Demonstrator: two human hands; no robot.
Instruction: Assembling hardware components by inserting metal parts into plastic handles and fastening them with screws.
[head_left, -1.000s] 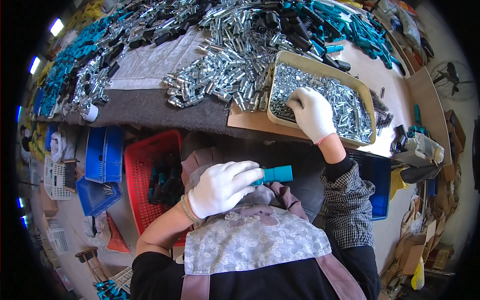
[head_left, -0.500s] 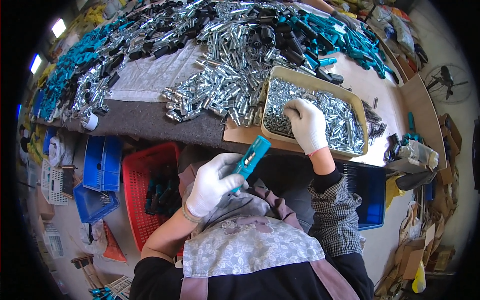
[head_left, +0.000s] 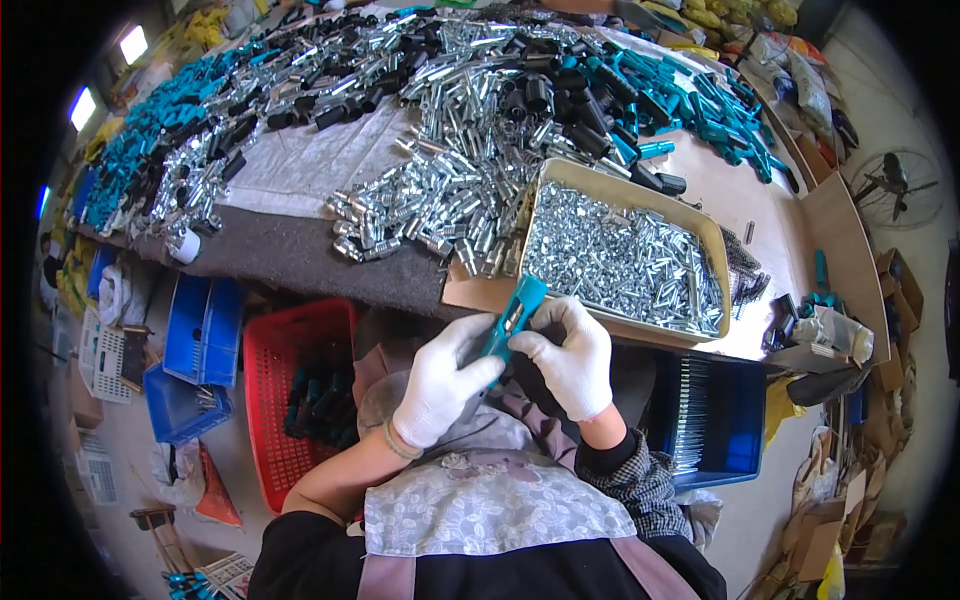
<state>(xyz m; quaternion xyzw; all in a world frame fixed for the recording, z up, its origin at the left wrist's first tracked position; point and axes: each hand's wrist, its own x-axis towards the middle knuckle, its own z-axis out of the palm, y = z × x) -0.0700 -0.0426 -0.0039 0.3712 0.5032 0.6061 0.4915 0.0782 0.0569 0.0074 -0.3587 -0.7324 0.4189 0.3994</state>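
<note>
My left hand (head_left: 445, 385), in a white glove, is closed around a teal plastic tool handle (head_left: 522, 302). The handle tilts up and to the right, and metal shows inside the slot in its side. My right hand (head_left: 575, 362), also gloved, has its thumb and index finger pinched against the handle beside that slot. Whatever small part its fingertips may hold is hidden. Just beyond both hands, at the table's near edge, stands a cream tray (head_left: 722, 290) of many small metal pins and pieces.
Metal fittings (head_left: 400, 210) lie heaped left of the tray. Black sleeves (head_left: 590, 135) and teal handles (head_left: 700, 90) pile up behind. Below the table are a red basket (head_left: 262, 400) with handles, a blue bin (head_left: 735, 420) with thin rods, and blue crates (head_left: 200, 330) at left.
My right hand has left the tray and come down to the teal handle. My left hand, still holding it, has shifted slightly right.
</note>
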